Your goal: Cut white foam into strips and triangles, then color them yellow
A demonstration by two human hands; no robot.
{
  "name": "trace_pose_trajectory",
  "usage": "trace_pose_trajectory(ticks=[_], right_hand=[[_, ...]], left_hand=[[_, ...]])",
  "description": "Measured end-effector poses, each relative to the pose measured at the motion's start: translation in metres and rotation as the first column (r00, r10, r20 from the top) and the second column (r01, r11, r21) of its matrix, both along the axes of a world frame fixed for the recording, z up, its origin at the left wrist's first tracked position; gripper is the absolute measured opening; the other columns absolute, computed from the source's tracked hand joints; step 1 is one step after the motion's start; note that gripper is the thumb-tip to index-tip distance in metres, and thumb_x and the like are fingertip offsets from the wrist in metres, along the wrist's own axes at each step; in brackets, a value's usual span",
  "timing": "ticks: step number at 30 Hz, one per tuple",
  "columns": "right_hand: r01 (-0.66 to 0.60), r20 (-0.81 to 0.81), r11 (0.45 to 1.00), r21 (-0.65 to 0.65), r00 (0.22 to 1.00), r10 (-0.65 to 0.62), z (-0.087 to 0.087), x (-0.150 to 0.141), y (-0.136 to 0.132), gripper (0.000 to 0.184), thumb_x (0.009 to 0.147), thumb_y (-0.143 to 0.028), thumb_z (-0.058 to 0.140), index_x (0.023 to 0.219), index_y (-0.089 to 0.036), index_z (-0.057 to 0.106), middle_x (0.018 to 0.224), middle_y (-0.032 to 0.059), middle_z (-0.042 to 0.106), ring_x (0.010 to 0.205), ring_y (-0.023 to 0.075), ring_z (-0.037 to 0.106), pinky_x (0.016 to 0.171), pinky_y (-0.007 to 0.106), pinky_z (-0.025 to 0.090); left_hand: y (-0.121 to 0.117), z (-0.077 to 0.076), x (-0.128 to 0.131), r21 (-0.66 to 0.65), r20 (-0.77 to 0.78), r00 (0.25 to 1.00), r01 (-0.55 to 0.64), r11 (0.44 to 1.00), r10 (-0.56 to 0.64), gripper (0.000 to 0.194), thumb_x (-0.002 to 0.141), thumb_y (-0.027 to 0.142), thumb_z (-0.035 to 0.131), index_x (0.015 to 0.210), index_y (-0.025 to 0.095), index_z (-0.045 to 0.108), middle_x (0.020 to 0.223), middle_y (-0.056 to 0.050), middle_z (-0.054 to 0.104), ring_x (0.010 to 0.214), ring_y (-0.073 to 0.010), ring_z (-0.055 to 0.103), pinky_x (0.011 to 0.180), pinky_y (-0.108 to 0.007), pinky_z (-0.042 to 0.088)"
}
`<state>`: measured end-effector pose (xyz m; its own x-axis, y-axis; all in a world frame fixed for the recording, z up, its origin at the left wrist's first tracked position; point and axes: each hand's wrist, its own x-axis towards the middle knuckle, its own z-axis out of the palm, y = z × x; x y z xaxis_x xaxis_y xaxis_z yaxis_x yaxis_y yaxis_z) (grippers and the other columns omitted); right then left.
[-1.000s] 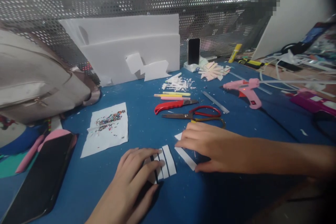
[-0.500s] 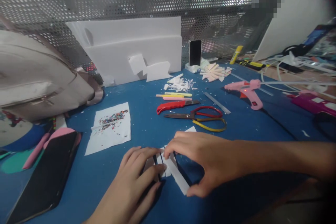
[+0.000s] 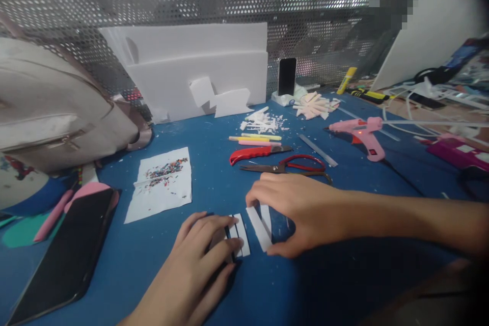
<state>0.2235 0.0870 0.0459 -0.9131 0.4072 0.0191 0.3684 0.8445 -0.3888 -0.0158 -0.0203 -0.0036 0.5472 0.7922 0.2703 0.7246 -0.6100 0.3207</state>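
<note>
In the head view, the left hand (image 3: 200, 252) lay with its fingers slightly spread and bent over white strips (image 3: 243, 237) on the tabletop (image 3: 160, 275), probably to stop them sliding. The right hand (image 3: 305, 211) gripped a slanted white strip (image 3: 260, 230) lengthwise between thumb and fingers, just right of that set, likely to keep it straight. The scissors (image 3: 263, 168) lay just beyond, perhaps for easy reach; the pink glue gun (image 3: 367, 135) rested well apart.

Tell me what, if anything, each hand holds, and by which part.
The right hand holds a white strip by its two ends, between thumb and fingers. The left hand appears to grip nothing; its fingers rest on flat white strips.
</note>
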Motion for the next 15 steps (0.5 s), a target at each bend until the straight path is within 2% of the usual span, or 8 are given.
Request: trace_pose_trajectory(ticks=[4, 7, 11, 15], right_hand=[[-0.031, 0.013, 0.994, 0.106, 0.999, 0.030, -0.016, -0.009, -0.002, 0.057, 0.073, -0.052, 0.074, 0.110, -0.011, 0.059, 0.101, 0.0095, 0.059, 0.092, 0.0239, 0.051, 0.072, 0.034, 0.039], [-0.052, 0.044, 0.986, 0.160, 0.998, 0.045, -0.021, -0.010, -0.002, 0.058, 0.076, -0.058, 0.070, 0.108, -0.010, 0.060, 0.101, 0.0099, 0.059, 0.090, 0.0245, 0.051, 0.069, 0.034, 0.038], [-0.053, 0.046, 0.986, 0.160, 0.998, 0.046, -0.019, -0.005, -0.002, 0.061, 0.084, -0.062, 0.059, 0.118, -0.012, 0.058, 0.106, 0.0102, 0.058, 0.093, 0.0254, 0.052, 0.070, 0.035, 0.040], [0.009, 0.045, 0.985, 0.171, 0.999, -0.017, -0.015, 0.002, -0.002, 0.071, 0.081, -0.065, 0.060, 0.127, -0.011, 0.054, 0.113, 0.0127, 0.057, 0.099, 0.0280, 0.052, 0.080, 0.040, 0.043]], left_hand=[[0.000, 0.000, 0.000, -0.025, -0.015, 1.000, 0.006, 1.000, -0.007, 0.033, 0.091, 0.011, 0.044, 0.118, 0.027, 0.055, 0.129, -0.007, 0.054, 0.123, -0.0220, 0.047, 0.109, -0.052, 0.034], [0.001, 0.001, -0.001, -0.025, -0.042, 0.999, 0.031, 0.999, -0.032, 0.034, 0.091, 0.012, 0.046, 0.120, 0.027, 0.053, 0.130, -0.007, 0.053, 0.123, -0.0225, 0.047, 0.108, -0.052, 0.034], [0.001, 0.002, -0.002, -0.024, -0.044, 0.999, 0.018, 1.000, -0.019, 0.033, 0.092, 0.012, 0.044, 0.121, 0.027, 0.053, 0.130, -0.008, 0.053, 0.123, -0.0231, 0.047, 0.108, -0.051, 0.035], [0.002, 0.000, -0.003, -0.035, -0.060, 0.997, 0.043, 0.998, -0.045, 0.034, 0.092, 0.013, 0.044, 0.122, 0.027, 0.051, 0.131, -0.008, 0.052, 0.123, -0.0234, 0.046, 0.108, -0.053, 0.034]])
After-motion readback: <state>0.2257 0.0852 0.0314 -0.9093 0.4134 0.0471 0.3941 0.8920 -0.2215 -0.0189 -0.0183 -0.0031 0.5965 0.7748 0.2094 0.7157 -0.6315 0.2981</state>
